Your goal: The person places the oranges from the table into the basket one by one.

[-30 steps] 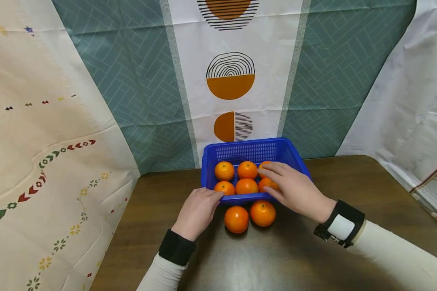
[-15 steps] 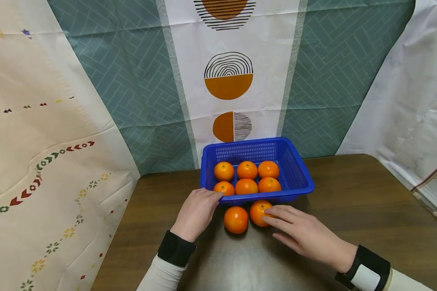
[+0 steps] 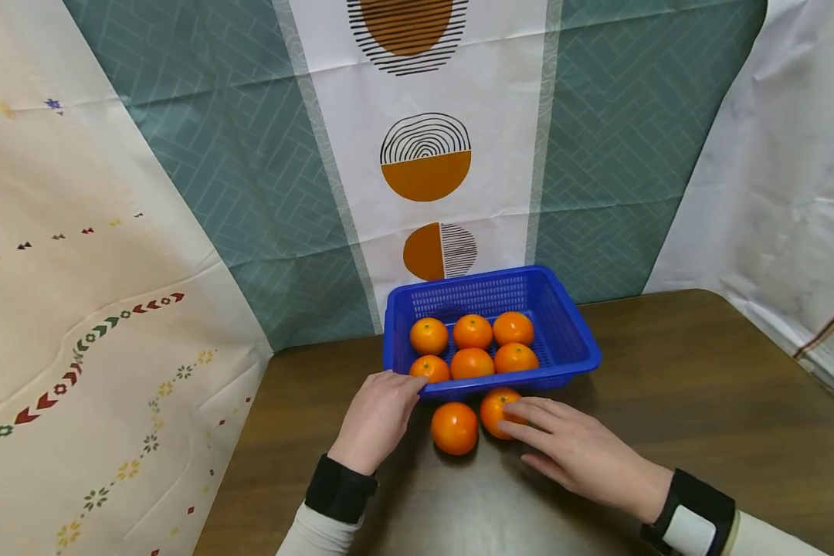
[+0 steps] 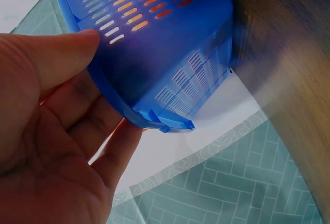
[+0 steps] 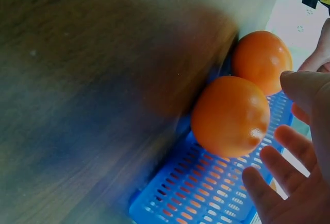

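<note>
My left hand (image 3: 378, 417) holds the near-left rim of a blue plastic basket (image 3: 563, 367). In the left wrist view the thumb (image 4: 77, 49) lies on the basket's outer wall, and the fingers go behind the rim. Several oranges (image 3: 472, 332) sit inside in two rows. In front of the basket, two more oranges rest on the table: a left one (image 3: 455, 428) and a right one (image 3: 498, 411). My right hand (image 3: 584, 452) is beside the right orange, fingers spread and overlapping it in the head view. The right wrist view shows a gap between fingers and that orange (image 5: 230, 117).
The basket stands on a dark wooden table (image 3: 702, 386), near its back edge. Behind hangs a green and white patterned cloth (image 3: 618, 154). A cream cloth (image 3: 111, 386) lies along the left side.
My right hand has come from over the oranges in the basket down to the right orange on the table. My left hand has kept its hold on the rim. The head view has shifted slightly.
</note>
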The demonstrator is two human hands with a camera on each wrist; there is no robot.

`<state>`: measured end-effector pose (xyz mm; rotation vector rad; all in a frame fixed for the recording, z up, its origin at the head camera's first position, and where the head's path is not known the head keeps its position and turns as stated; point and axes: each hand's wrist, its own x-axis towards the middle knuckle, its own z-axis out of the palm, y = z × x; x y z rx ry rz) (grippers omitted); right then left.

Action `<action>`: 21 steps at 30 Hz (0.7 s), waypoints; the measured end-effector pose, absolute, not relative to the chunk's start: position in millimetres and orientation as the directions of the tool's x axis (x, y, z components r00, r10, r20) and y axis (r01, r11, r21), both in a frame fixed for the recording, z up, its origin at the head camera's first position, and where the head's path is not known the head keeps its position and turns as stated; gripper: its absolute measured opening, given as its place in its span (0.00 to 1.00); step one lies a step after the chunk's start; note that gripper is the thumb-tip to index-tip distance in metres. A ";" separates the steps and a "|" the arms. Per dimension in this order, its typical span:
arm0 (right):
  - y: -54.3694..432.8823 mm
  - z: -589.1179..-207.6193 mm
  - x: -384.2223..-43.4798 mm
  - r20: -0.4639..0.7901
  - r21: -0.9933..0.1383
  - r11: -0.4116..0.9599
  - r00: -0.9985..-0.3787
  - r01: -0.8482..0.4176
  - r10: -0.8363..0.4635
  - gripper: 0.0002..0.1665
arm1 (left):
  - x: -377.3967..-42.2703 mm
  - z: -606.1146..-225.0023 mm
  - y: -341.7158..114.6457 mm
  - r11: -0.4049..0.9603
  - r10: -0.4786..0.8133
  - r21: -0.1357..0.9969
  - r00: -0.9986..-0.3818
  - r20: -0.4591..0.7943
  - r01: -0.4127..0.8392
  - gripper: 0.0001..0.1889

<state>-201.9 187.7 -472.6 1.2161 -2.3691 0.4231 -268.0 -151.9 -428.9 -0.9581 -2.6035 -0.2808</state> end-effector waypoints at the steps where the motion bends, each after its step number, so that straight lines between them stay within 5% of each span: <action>1: 187.0 -472.6 -202.4 0.510 -0.067 0.565 -0.515 -0.822 -0.689 0.35 | -267.8 -429.3 -152.2 0.752 0.587 0.061 -0.708 0.393 0.656 0.16; 21: 179.0 -475.0 -211.8 0.445 -0.063 0.602 -0.562 -0.796 -0.697 0.43 | -267.1 -429.8 -152.0 0.744 0.581 0.092 -0.708 0.401 0.662 0.15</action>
